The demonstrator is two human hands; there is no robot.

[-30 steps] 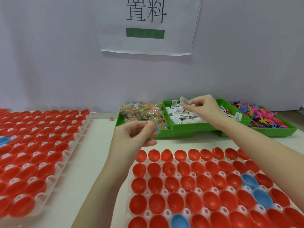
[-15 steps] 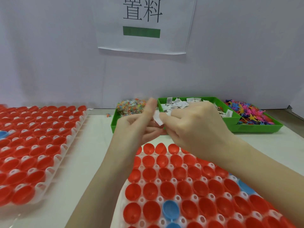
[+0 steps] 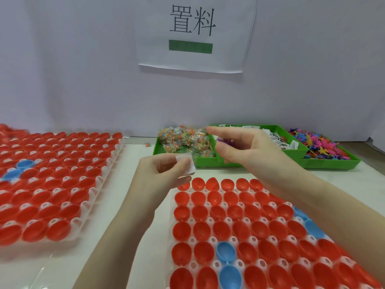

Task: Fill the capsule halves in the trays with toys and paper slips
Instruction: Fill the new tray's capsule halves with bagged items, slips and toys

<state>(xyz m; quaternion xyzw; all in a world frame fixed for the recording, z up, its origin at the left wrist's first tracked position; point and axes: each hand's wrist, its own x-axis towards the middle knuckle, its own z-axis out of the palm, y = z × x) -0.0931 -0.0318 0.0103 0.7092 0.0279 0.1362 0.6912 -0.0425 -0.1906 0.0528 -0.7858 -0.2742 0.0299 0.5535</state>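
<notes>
The left hand [image 3: 166,170] is pinching a small white paper slip [image 3: 186,163] between thumb and fingertips, holding it just above the far-left corner of the near tray [image 3: 208,205]. The right hand [image 3: 245,149] is hovering with its index finger extended and the others loosely curled; something purple [image 3: 224,141] is showing inside, though I cannot tell whether it is held. The glossy red capsule halves [image 3: 214,200], open cups facing up in rows, are lying directly below and toward the person, so the left hand is nearer the corner cups. Beyond, green plastic bins are holding crinkly bagged toys [image 3: 183,138], paper slips [image 3: 279,140] and spiky coloured figures [image 3: 318,142].
</notes>
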